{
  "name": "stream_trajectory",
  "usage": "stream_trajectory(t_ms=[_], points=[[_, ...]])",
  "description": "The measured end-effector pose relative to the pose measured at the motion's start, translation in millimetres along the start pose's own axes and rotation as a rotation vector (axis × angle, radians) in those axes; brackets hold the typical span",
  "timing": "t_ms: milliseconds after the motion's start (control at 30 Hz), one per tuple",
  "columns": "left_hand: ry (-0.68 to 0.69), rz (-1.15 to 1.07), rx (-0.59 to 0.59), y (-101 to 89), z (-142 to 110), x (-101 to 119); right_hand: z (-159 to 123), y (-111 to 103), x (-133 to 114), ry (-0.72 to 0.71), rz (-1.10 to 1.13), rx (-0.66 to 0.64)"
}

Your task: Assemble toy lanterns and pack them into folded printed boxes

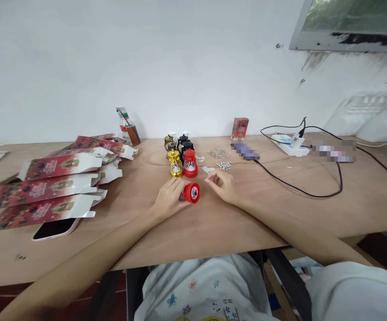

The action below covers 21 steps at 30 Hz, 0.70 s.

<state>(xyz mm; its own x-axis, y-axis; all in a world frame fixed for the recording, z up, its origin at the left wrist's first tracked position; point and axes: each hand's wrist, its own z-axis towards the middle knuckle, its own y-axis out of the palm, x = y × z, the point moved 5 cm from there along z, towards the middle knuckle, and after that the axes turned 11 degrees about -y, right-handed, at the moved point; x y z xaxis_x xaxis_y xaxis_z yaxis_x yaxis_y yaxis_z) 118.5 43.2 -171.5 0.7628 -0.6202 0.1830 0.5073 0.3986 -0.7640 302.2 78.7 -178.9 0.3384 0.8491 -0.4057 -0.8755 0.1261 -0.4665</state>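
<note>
My left hand (170, 198) is wrapped around a small red lantern (192, 193). That lantern lies tilted on its side, its round base turned toward the right and toward me. Close to the base, apart from it, is my right hand (223, 185), its thumb and fingertips pinched together; whatever they hold is too small to make out. Just beyond my hands stand a gold lantern (174, 164) and another red lantern (190, 164), both upright. Behind these are black lanterns (187, 148) and bronze-coloured ones (169, 141), partly hidden. Small white pieces (208, 170) and round silvery pieces (224, 165) lie in piles.
Flattened red printed boxes (46, 187) overlap on the left, above a phone (55, 229). A bottle (129, 129) and a small red box (240, 128) stand near the wall. On the right, black cable (300, 194) loops from a blurred device past a white power strip (290, 146).
</note>
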Motion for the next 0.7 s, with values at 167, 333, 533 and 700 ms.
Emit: stream_trajectory(t_ms=[167, 333, 533, 700], points=[[0.005, 0.007, -0.009, 0.5, 0, 1, -5, 20, -49, -0.238, 0.025, -0.132], [0.048, 0.034, -0.001, 1.3, 1, 2, -5, 23, -44, -0.213, -0.007, -0.163], [0.102, 0.061, 0.032, 0.6, -1, 5, -6, 23, -41, -0.305, -0.017, -0.134], [0.12, 0.073, 0.01, 2.6, -1, 5, -5, 23, -43, -0.332, -0.029, -0.17]])
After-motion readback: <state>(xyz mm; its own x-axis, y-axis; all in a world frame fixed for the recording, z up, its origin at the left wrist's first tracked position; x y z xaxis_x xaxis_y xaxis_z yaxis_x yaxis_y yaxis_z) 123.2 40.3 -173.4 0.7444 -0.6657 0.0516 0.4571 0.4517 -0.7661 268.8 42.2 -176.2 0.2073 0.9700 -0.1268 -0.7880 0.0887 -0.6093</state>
